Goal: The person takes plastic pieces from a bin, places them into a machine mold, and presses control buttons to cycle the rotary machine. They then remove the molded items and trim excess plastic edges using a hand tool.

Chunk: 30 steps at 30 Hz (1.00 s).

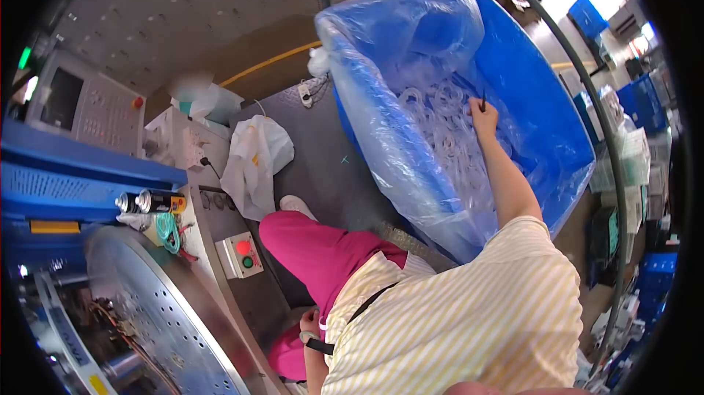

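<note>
My right hand reaches down into a large blue bin lined with clear plastic film. Its fingers are closed on a slim dark tool, whose exact kind I cannot make out. Below and beside that hand lies a heap of clear plastic ring-shaped parts. By my thigh, in dark pink trousers, hangs my left hand, with a watch on its wrist. Its fingers are small and partly hidden, so their state is unclear.
At left stands a machine with a round perforated metal plate and a control panel. A red and green button box, spray cans and a white plastic bag are nearby. A dark curved bar passes right of the bin.
</note>
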{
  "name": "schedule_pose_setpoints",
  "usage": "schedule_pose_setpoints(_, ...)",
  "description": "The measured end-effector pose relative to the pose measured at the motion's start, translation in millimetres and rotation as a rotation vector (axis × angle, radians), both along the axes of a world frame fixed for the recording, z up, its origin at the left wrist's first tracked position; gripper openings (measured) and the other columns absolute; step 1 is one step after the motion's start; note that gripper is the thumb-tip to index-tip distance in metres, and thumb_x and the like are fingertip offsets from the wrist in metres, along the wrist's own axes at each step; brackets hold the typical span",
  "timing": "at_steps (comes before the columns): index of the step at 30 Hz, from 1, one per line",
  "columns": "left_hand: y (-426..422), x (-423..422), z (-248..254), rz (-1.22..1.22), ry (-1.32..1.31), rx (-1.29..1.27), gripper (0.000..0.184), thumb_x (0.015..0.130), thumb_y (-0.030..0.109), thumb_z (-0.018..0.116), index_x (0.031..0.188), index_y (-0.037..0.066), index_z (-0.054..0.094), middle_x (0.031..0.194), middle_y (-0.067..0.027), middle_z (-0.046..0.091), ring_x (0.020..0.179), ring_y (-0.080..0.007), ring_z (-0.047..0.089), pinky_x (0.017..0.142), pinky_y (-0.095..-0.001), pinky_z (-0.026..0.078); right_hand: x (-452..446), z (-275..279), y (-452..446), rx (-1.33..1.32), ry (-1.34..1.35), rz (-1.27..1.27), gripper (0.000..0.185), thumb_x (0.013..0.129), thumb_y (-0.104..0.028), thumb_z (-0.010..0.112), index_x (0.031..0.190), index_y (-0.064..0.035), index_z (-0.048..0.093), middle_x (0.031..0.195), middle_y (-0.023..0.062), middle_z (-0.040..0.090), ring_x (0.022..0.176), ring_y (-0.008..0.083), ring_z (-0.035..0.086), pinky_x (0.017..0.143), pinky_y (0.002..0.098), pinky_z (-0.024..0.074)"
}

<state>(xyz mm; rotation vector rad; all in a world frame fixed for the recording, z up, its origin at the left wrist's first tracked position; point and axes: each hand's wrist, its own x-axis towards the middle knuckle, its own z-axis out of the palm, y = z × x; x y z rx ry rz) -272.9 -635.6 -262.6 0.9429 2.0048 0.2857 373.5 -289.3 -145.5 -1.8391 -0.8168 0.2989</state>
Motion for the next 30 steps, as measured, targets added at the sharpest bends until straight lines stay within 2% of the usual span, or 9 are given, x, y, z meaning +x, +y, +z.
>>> schedule_pose_setpoints(3,-54.3,-49.8,-111.1,0.269,-0.433,-0.070,0.030,0.081,0.025,0.061,0.099,0.001,0.063,0.090,-0.0184,0.066,0.083,-0.0288,0.065,0.074,-0.0368,0.050,27.6,-59.7,-24.7,-0.429,-0.146,0.016,0.031,0.074,-0.030,0.068,0.091,-0.0051,0.068,0.071,0.0079,0.067,0.068,0.0188,0.063,0.065,0.0309,0.0464)
schedule_pose_setpoints(8,-54.0,-44.8,-70.2,0.092,-0.291,-0.086,0.030,0.081,0.026,0.060,0.100,0.003,0.063,0.091,-0.0187,0.066,0.085,-0.0301,0.064,0.074,-0.0379,0.050,14.4,-88.0,-5.3,-0.643,-0.165,0.088,0.044,0.071,-0.025,0.066,0.112,-0.0124,0.062,0.096,0.0132,0.066,0.090,0.0289,0.063,0.078,0.0380,0.0472)
schedule_pose_setpoints(13,-52.3,-9.0,-24.6,-0.089,-0.127,-0.110,0.030,0.082,0.027,0.059,0.100,0.005,0.063,0.092,-0.0191,0.065,0.086,-0.0318,0.063,0.075,-0.0392,0.049,1.4,-81.7,42.2,-0.739,-0.428,0.308,0.074,0.067,-0.022,0.067,0.135,-0.0160,0.038,0.121,0.0171,0.055,0.107,0.0335,0.054,0.089,0.0421,0.0440)
schedule_pose_setpoints(18,-4.3,33.3,37.1,-0.167,0.058,-0.104,0.030,0.082,0.029,0.058,0.101,0.006,0.063,0.093,-0.0194,0.064,0.087,-0.0336,0.063,0.075,-0.0406,0.049,17.0,-117.5,70.6,-0.813,-0.554,0.433,0.075,0.067,-0.022,0.067,0.134,-0.0063,0.036,0.117,0.0209,0.055,0.107,0.0359,0.054,0.090,0.0425,0.0432)
schedule_pose_setpoints(20,10.7,48.2,64.9,-0.162,0.147,-0.086,0.030,0.083,0.030,0.057,0.101,0.007,0.063,0.093,-0.0196,0.064,0.088,-0.0343,0.062,0.075,-0.0411,0.049,11.8,-108.9,75.8,-0.933,-0.519,0.442,0.057,0.067,-0.023,0.070,0.116,-0.0033,0.051,0.111,0.0211,0.058,0.105,0.0362,0.055,0.086,0.0438,0.0446)
schedule_pose_setpoints(22,14.9,49.8,61.1,-0.128,0.159,-0.174,0.029,0.085,0.033,0.054,0.100,0.010,0.064,0.095,-0.0183,0.063,0.091,-0.0355,0.060,0.077,-0.0432,0.047,8.3,-105.6,66.6,-0.869,-0.547,0.371,0.039,0.067,-0.026,0.072,0.095,-0.0045,0.056,0.101,0.0193,0.060,0.098,0.0359,0.057,0.080,0.0453,0.0454)
schedule_pose_setpoints(24,10.7,46.9,50.0,-0.175,0.144,-0.059,0.029,0.084,0.033,0.054,0.100,0.011,0.064,0.093,-0.0180,0.064,0.091,-0.0354,0.060,0.078,-0.0429,0.047,13.0,-101.6,58.1,-0.890,-0.507,0.400,0.039,0.067,-0.030,0.070,0.096,-0.0057,0.059,0.102,0.0196,0.060,0.097,0.0359,0.058,0.080,0.0451,0.0457)
schedule_pose_setpoints(26,10.4,47.9,41.0,-0.109,0.104,-0.073,0.029,0.084,0.032,0.054,0.100,0.011,0.065,0.094,-0.0177,0.064,0.091,-0.0354,0.060,0.079,-0.0426,0.048,29.7,-124.1,49.8,-0.789,-0.482,0.306,0.041,0.067,-0.017,0.063,0.106,-0.0050,0.060,0.099,0.0227,0.062,0.095,0.0383,0.059,0.081,0.0456,0.0465)
schedule_pose_setpoints(30,16.2,51.6,39.6,-0.081,0.089,-0.004,0.029,0.082,0.029,0.054,0.099,0.010,0.066,0.096,-0.0170,0.064,0.092,-0.0347,0.060,0.081,-0.0412,0.048,63.5,-165.8,26.5,-0.644,-0.504,0.393,0.034,0.062,-0.018,0.065,0.090,0.0025,0.063,0.086,0.0241,0.064,0.085,0.0377,0.062,0.074,0.0441,0.0477)
